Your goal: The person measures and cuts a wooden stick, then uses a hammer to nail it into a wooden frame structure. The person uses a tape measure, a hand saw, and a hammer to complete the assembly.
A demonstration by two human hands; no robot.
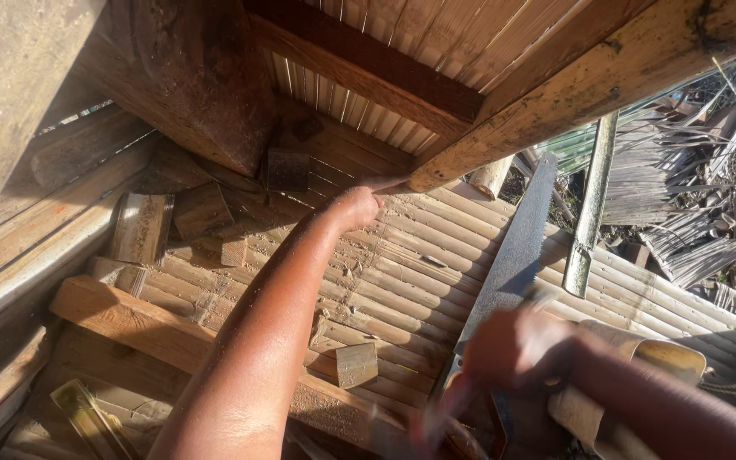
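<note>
Head view: the left hand (358,203), fingers extended and pressed together, is laid against the slanted wooden beam (572,89) at twelve o'clock. The blurred right hand (513,345), at five o'clock, is closed around the handsaw (513,255) handle; its blade is rested on the bamboo slat floor (402,273).

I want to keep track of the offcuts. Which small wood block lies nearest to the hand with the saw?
The pale square block by the near beam is nearest the right hand; the other blocks lie far left, in shadow.
</note>
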